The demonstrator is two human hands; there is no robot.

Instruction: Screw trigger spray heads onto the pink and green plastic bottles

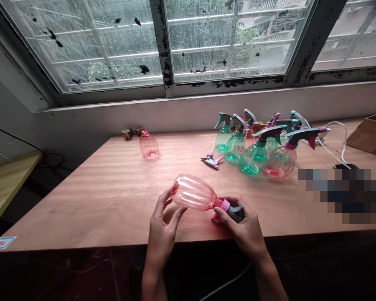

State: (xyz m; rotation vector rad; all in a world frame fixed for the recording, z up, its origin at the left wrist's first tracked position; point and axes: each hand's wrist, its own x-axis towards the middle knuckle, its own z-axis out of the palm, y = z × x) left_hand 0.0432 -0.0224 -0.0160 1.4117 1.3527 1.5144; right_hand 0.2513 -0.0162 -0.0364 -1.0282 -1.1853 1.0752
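Observation:
A clear pink spray bottle (194,193) lies sideways between my hands, above the table's front part. My left hand (164,221) grips its rounded base end, thumb below and fingers behind. The pink collar and grey spray head (235,212) at the bottle's neck sit in my right hand (242,228), whose fingers close round them. Part of the spray head is hidden by that hand. Beyond the bottle, a loose spray head (211,161) in grey and pink lies on the table. Farther left stands a pink bottle (149,146) with no spray head on it.
Several green and pink spray bottles (253,159) with heads stand grouped at the back right. Two small brown pots (127,134) are by the wall. A cardboard box (371,133) and a white cable (344,142) are at right. The wooden table (90,200) ends below a window.

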